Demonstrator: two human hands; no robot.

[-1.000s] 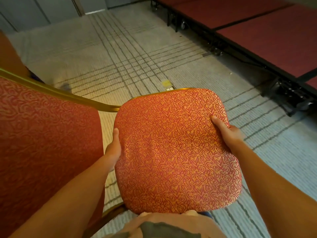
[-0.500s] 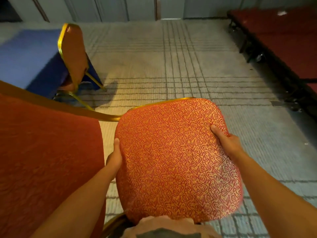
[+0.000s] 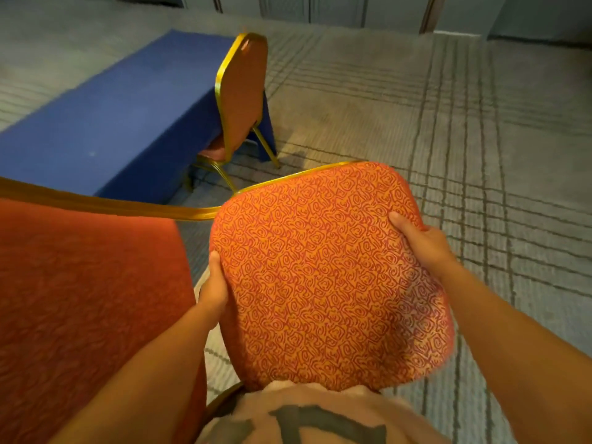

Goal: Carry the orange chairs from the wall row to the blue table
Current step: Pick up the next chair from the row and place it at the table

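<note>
I carry an orange chair with a swirl-patterned seat cushion and gold frame, held off the floor in front of my chest. Its red backrest fills the lower left. My left hand grips the seat's left edge, and my right hand grips the right edge with the thumb on top. The blue table lies ahead at the upper left. Another orange chair stands at the table's near end, its back toward me.
Grey carpet with dark grid lines spreads ahead and to the right. A pale panelled wall runs along the far side.
The view has swung left: the red stage platforms have left the frame, and the blue table with its chair has come closer and more central. Both hands keep their hold.
</note>
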